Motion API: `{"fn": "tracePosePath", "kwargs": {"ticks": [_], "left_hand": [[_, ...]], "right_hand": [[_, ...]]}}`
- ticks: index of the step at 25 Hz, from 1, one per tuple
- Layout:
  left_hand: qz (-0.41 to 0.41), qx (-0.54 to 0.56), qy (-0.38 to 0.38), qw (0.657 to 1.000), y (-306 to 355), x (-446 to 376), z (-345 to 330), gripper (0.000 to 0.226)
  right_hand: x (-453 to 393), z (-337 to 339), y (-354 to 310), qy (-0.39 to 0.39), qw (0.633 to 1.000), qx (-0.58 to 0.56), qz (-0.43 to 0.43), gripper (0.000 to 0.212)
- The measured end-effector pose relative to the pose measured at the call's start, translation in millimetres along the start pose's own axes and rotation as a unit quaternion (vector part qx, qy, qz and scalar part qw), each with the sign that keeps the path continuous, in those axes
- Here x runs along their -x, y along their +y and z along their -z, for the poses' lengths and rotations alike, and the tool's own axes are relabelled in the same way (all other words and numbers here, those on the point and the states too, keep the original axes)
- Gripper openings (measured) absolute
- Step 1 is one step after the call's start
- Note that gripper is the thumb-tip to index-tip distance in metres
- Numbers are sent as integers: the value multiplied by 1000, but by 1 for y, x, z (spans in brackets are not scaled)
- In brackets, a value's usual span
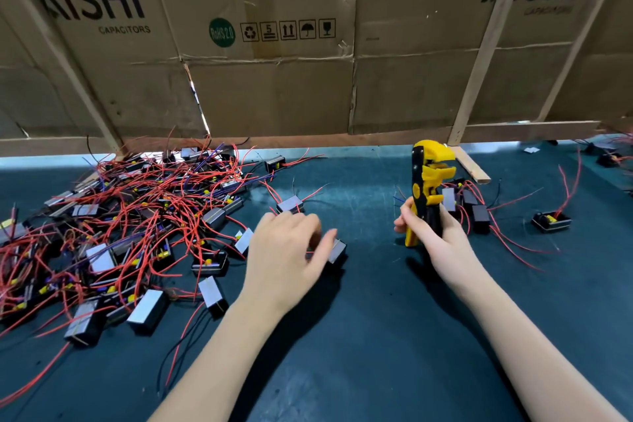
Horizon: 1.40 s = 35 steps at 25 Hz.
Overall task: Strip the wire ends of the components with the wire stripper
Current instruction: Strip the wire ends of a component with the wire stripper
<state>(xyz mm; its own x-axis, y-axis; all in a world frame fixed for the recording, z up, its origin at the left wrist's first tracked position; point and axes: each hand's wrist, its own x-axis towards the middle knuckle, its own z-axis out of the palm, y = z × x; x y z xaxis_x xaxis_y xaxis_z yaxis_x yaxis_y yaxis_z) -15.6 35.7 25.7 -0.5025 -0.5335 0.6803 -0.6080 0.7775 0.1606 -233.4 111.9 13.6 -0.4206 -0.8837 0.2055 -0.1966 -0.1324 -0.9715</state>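
The right hand is gripping the yellow and black wire stripper with fingers wrapped round the handles, holding it upright so the head is sticking up above the fingers. The left hand is a bit blurry, hovering over a small black component that's peeking out just past its thumb; fingers curled, but I can't tell if it's actually gripping it. Another component is sitting right beyond the left fingertips. Big tangled pile of components with red wires is lying left of those fingers on the dark mat.
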Motion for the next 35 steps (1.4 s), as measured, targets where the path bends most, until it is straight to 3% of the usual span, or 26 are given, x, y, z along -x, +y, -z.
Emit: {"fn": "tracePosePath", "kwargs": {"ticks": [2, 4, 6, 11, 14, 18, 25, 29, 32, 35], "left_hand": [[85, -27, -30, 996, -6, 1, 3, 48], [179, -83, -124, 973, -10, 0, 2, 64], [237, -85, -173, 952, -13, 1, -3, 66], [305, 194, -156, 919, -4, 2, -11, 14], [273, 327, -170, 888, -1, 1, -11, 13], [168, 328, -206, 906, 4, 4, -9, 10], [98, 361, -197, 906, 14, 7, -10, 6], [76, 368, -229, 898, 18, 8, -9, 12], [75, 404, -253, 876, 18, 8, -7, 23], [43, 389, -286, 875, 21, 11, -6, 33]], "right_hand": [[-1, 1, 2, -16, 1000, 12, -8, 28], [-1, 0, 3, -20, 999, 22, -30, 36], [1, -3, 4, -7, 998, 27, -52, 43], [1, -6, 4, 31, 998, 36, -51, 44], [1, -3, 7, 35, 997, 27, -65, 39], [-7, 6, 4, 78, 991, 76, -79, 73], [-19, 27, 11, 178, 979, 65, -75, 31], [-10, 18, 2, 183, 977, 111, -5, 47], [-4, 11, 2, 156, 973, 168, 20, 46], [-4, 7, 2, 168, 961, 217, 38, 46]]}}
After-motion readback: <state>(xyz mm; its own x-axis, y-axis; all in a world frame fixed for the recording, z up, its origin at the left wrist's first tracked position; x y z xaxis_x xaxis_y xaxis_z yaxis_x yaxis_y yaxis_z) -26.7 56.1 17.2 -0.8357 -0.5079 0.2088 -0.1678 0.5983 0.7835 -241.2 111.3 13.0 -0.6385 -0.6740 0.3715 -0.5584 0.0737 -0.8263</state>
